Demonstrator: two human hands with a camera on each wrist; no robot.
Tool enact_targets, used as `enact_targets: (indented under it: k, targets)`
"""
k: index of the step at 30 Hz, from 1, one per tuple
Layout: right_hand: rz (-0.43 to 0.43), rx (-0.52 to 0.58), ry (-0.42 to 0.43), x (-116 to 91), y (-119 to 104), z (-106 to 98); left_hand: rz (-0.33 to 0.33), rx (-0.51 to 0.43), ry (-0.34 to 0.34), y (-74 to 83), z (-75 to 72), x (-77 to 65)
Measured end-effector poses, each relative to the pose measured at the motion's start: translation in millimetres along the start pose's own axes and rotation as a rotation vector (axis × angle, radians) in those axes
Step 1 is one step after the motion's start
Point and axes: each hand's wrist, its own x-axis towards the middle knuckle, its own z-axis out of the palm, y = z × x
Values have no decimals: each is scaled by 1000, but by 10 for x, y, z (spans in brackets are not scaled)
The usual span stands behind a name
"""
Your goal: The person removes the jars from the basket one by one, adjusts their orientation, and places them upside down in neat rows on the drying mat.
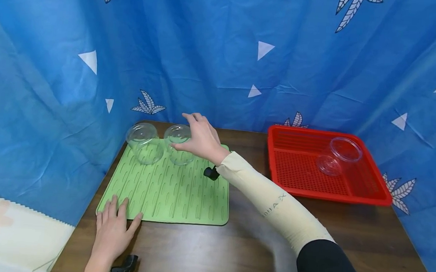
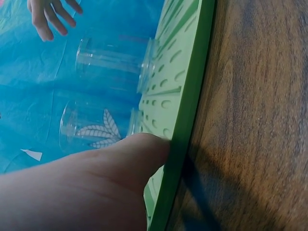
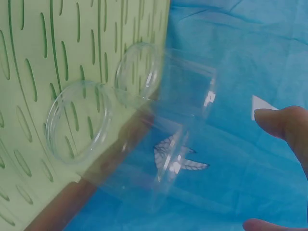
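Note:
Two clear plastic jars stand mouth down near the back of a green ribbed drying mat [image 1: 169, 191]. One is the left jar [image 1: 148, 146]; beside it is the right jar [image 1: 181, 156]. Thumb and fingers spread apart, my right hand [image 1: 203, 137] hovers just by the top of the right jar and holds nothing. A gap shows between its fingertips and the nearer jar [image 3: 137, 154] in the right wrist view. My left hand [image 1: 112, 229] rests flat on the mat's front left corner, fingers extended, its thumb [image 2: 149, 149] along the front edge.
A red plastic basket [image 1: 271, 156] sits on the right of the brown wooden table [image 1: 245, 246]. Inside it, towards its right side, another clear jar [image 1: 346, 150] leans at a tilt. Blue patterned curtain [image 1: 222, 61] hangs close behind the table and along its sides.

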Motion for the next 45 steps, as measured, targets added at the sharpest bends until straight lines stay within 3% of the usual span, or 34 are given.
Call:
enact_targets:
  k: [10, 16, 23, 30, 37, 45]
  targets:
    - [39, 71, 116, -226, 210, -371, -16, 13, -36, 13, -9, -13]
    - [74, 121, 216, -325, 445, -658, -22, 14, -40, 35, -5, -11]
    - [147, 131, 254, -509, 772, -912, -33, 22, -21, 48, 56, -40]
    - [225, 121, 318, -656, 1165, -1173, -47, 20, -41, 26, 75, -26]
    - [377, 114, 372, -846, 1656, -1435, -72, 14, -71, 36, 77, -32]
    - [482, 113, 414, -1087, 2130, -1658, -80, 22, -74, 90, 93, -33]
